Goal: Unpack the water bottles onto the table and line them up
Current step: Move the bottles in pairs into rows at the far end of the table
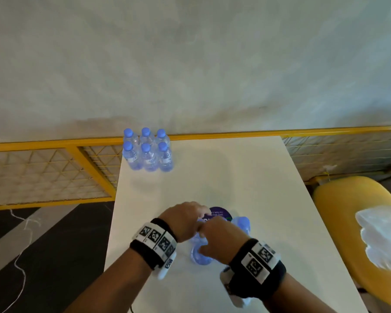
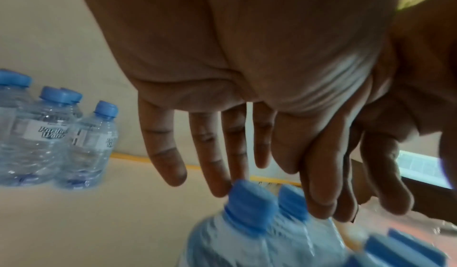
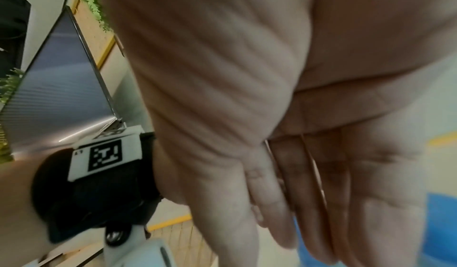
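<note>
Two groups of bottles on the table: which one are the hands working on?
The wrapped pack at the table's near edge, under the left hand and right hand. The other six bottles stand untouched at the far left corner.

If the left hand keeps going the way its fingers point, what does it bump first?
Most likely the blue cap of the nearest bottle in the wrapped pack. The left hand has straight fingers aimed down at it, the tips almost touching, though blur makes the gap unclear.

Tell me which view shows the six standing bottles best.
The head view: all six standing bottles appear, two rows of three. The left wrist view catches only some at its left edge. The right wrist view shows none.
</note>
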Motion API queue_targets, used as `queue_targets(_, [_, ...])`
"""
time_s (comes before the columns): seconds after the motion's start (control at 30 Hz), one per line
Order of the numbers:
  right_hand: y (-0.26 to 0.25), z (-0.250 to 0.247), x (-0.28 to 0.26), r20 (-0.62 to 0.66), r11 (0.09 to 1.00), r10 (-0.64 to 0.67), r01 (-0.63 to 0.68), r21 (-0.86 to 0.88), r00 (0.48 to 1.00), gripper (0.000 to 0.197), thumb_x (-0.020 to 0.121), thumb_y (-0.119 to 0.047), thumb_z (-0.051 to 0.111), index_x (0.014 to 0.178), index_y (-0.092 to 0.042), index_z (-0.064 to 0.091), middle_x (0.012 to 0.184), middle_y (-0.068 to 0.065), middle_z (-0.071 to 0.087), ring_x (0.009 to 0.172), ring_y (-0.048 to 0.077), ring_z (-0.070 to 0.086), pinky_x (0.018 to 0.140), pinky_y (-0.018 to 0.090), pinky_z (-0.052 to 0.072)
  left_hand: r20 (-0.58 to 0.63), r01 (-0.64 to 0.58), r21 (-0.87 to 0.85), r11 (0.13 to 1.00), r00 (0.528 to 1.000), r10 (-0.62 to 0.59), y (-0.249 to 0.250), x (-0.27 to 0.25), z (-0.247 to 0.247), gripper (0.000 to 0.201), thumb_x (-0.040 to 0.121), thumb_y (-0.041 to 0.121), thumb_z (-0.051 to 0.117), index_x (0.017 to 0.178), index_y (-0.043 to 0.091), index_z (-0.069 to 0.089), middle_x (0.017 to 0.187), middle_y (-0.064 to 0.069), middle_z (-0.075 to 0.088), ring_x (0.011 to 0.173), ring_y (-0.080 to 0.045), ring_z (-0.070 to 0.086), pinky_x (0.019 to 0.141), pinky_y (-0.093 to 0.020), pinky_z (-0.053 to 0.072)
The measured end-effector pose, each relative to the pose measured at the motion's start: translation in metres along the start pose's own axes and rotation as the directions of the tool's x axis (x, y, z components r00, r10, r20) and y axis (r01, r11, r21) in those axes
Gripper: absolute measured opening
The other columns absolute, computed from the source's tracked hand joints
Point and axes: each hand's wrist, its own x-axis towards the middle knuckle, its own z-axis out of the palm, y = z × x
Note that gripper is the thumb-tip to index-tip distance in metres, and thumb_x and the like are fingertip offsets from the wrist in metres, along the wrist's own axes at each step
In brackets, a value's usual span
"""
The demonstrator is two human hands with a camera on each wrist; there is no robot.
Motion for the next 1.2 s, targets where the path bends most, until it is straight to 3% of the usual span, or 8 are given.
queue_targets(0.17, [-0.004, 0.061, -0.025, -0.055, 0.998, 0.07, -0.07, 0.001, 0.996, 0.037, 0.09, -0.019, 0.057, 0.126, -0.019, 0.051, 0.112, 0.004, 0.06, 0.1, 0.028, 0.065, 0.075, 0.039, 0.053, -0.06, 0.112, 0.099, 0.989, 0.993, -0.106, 0.009, -0.009, 0.036, 0.033, 0.089, 0.031, 0.068, 0.121, 0.031, 0.066, 0.121, 0.0, 0.059, 0.111, -0.026, 0.058, 0.095, -0.043, 0.053])
queue_targets(0.33, [-0.017, 0.086, -0.037, -0.143, 0.992, 0.06, -0.075, -0.098, 0.988, 0.048, 0.094, -0.002, 0.039, 0.142, -0.007, 0.037, 0.13, 0.012, 0.048, 0.101, 0.032, 0.063, 0.074, 0.045, 0.059, -0.145, 0.137, 0.174, 0.975, 0.983, -0.112, 0.009, -0.007, 0.049, 0.027, 0.093, 0.024, 0.071, 0.118, 0.016, 0.063, 0.119, -0.005, 0.052, 0.106, -0.032, 0.059, 0.089, -0.045, 0.053])
queue_targets(0.57, [-0.017, 0.079, -0.034, -0.127, 0.994, 0.058, -0.069, -0.083, 0.99, 0.033, 0.094, -0.006, 0.049, 0.127, -0.008, 0.05, 0.119, 0.011, 0.054, 0.087, 0.025, 0.067, 0.065, 0.036, 0.055, -0.194, 0.187, 0.217, 0.958, 0.97, -0.145, 0.016, -0.003, 0.038, 0.015, 0.095, 0.016, 0.067, 0.106, 0.01, 0.058, 0.114, -0.006, 0.051, 0.099, -0.032, 0.063, 0.077, -0.042, 0.051])
queue_targets(0.63, [-0.014, 0.072, -0.027, -0.118, 0.994, 0.055, -0.065, -0.091, 0.992, 0.025, 0.089, -0.011, 0.058, 0.113, -0.01, 0.058, 0.112, 0.01, 0.058, 0.075, 0.021, 0.064, 0.058, 0.032, 0.052, -0.236, 0.207, 0.234, 0.95, 0.96, -0.151, 0.017, -0.001, 0.024, 0.014, 0.097, 0.022, 0.066, 0.104, 0.014, 0.057, 0.112, -0.001, 0.051, 0.099, -0.029, 0.063, 0.073, -0.04, 0.048])
queue_targets(0.73, [-0.012, 0.046, -0.013, -0.202, 0.997, 0.08, -0.081, 0.005, 0.976, 0.015, 0.095, -0.016, 0.052, 0.108, -0.009, 0.055, 0.104, 0.012, 0.054, 0.081, 0.03, 0.06, 0.064, 0.037, 0.047, -0.319, 0.215, 0.284, 0.935, 0.94, -0.119, 0.016, 0.007, -0.009, 0.02, 0.1, 0.037, 0.063, 0.105, 0.018, 0.057, 0.111, 0.003, 0.053, 0.098, -0.025, 0.06, 0.073, -0.04, 0.047])
queue_targets(0.83, [-0.012, 0.008, 0.005, -0.334, 1.0, 0.018, -0.015, 0.012, 0.943, 0.018, 0.094, -0.016, 0.055, 0.104, -0.003, 0.061, 0.098, 0.015, 0.06, 0.084, 0.034, 0.065, 0.065, 0.037, 0.049, -0.386, 0.21, 0.29, 0.934, 0.919, -0.086, 0.007, 0.028, -0.044, 0.016, 0.098, 0.032, 0.062, 0.102, 0.017, 0.057, 0.109, 0.001, 0.054, 0.098, -0.026, 0.058, 0.073, -0.042, 0.052])
queue_targets(0.97, [-0.007, -0.037, 0.049, -0.349, 0.99, 0.107, -0.069, 0.119, 0.931, 0.035, 0.096, -0.024, 0.052, 0.124, -0.003, 0.055, 0.112, 0.017, 0.059, 0.093, 0.038, 0.064, 0.077, 0.038, 0.05, -0.433, 0.22, 0.334, 0.916, 0.9, -0.058, -0.014, 0.068, -0.088, 0.013, 0.097, 0.029, 0.062, 0.1, 0.017, 0.058, 0.107, 0.0, 0.055, 0.099, -0.027, 0.056, 0.068, -0.041, 0.046])
queue_targets(1.2, [0.011, -0.077, 0.138, -0.347, 0.994, 0.1, -0.083, 0.064, 0.933, 0.019, 0.098, -0.019, 0.054, 0.109, -0.005, 0.062, 0.108, 0.016, 0.062, 0.091, 0.033, 0.067, 0.072, 0.035, 0.048, -0.459, 0.299, 0.411, 0.861, 0.884, -0.088, -0.067, 0.13, -0.14, 0.011, 0.092, 0.026, 0.068, 0.1, 0.019, 0.063, 0.102, 0.002, 0.06, 0.098, -0.031, 0.059, 0.082, -0.045, 0.051])
